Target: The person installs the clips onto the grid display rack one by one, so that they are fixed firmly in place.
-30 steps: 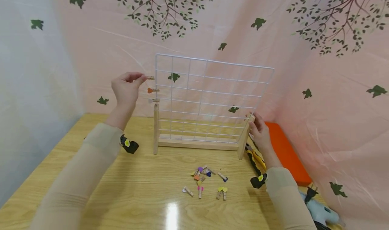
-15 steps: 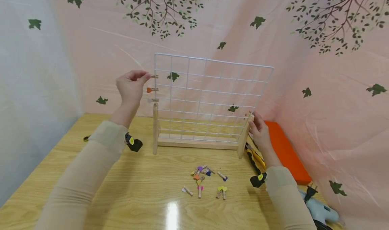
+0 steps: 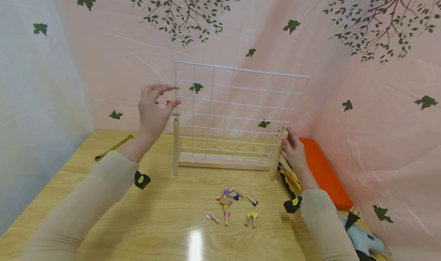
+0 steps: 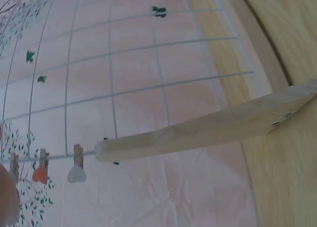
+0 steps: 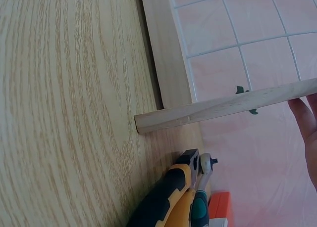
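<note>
A white wire grid (image 3: 234, 96) stands upright in a wooden stand (image 3: 224, 162). My left hand (image 3: 153, 110) is at the grid's left edge, its thumb and fingers spread apart. Its fingertips are at the top small clothespin (image 3: 177, 87), which sits on the edge wire. Below it, a clothespin with an orange heart (image 4: 40, 173) and one with a pale grey heart (image 4: 77, 173) are clipped to the same wire. In the left wrist view, a finger (image 4: 7, 197) partly covers the top clothespin. My right hand (image 3: 294, 146) grips the upper end of the stand's right post (image 5: 228, 106).
Several heart clothespins (image 3: 226, 213) lie loose on the table (image 3: 155, 222) in front of the stand. Yellow-black pliers (image 3: 288, 178) and an orange box (image 3: 325, 173) are at the right, with a pale blue glue gun (image 3: 365, 240) nearer. A wrench (image 3: 113, 148) lies at the left.
My left hand moved right, bringing the top clothespin onto the grid's edge wire; its thumb then parted from the clothespin and dropped lower. The right hand stays on the post.
</note>
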A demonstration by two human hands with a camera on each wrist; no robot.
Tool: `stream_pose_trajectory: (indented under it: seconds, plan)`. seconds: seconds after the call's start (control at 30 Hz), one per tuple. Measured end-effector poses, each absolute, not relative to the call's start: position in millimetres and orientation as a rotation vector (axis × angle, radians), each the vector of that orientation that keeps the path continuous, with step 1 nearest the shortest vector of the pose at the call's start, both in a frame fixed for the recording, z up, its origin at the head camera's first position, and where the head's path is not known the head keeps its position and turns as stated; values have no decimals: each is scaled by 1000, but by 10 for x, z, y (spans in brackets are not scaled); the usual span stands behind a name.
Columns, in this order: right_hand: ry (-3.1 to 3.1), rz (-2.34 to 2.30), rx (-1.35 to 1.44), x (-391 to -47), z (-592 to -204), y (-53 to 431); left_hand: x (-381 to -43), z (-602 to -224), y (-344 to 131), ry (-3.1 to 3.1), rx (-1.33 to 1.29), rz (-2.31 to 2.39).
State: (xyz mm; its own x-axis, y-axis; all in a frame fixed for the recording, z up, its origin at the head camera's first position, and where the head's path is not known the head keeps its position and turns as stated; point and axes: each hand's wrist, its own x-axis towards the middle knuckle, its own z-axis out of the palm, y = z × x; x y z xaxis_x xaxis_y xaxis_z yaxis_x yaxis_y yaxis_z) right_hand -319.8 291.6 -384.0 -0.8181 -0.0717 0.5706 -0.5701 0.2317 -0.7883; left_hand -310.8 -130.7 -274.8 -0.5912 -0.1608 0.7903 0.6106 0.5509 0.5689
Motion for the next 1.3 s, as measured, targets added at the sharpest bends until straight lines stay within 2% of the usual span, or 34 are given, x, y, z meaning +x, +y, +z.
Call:
stream_pose_trajectory:
  seconds: [0.2,0.47,0.63,0.97,1.3]
  plan:
    - [-2095,1625,587,-3196,-3834,2917,-2846,-3139,-1078,-2108,-643,-1028]
    - [-2096,1628,589,-3196,-3838,2915,-2509,-3970,-865,-2493,-908,-1026]
    - [-2089,1636,591,-3186,-3819,2902,-2283,-4321,-781,-2682,-1146,-989]
    - [-2097,1648,553,-3181,-3841,2930,-2053,-4642,-678,-2660,-1613,-887]
    - [-2090,1671,571,-3182,-3823,2914,-2014,-4688,-652,-2583,-1598,-885]
